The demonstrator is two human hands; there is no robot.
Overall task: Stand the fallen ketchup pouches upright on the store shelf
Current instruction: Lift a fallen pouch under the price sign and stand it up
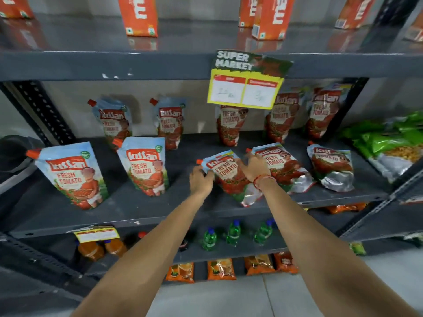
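Note:
On the dark grey middle shelf point(142, 209), three red-and-blue ketchup pouches lie on their backs at the front right. My left hand point(201, 179) and my right hand point(254, 167) grip the two sides of the nearest fallen pouch point(229, 177), its red cap pointing left. A second fallen pouch point(283, 168) lies just right of my right hand, a third point(332, 167) further right. Two pouches point(73, 175) point(146, 164) stand upright at the front left. Several more stand along the back wall point(170, 121).
A yellow price card point(245, 88) hangs from the upper shelf edge over the back row. Orange cartons point(139, 14) stand on the top shelf. Green snack bags point(393, 143) fill the neighbouring shelf on the right. Green bottles point(233, 232) and orange packets sit on lower shelves.

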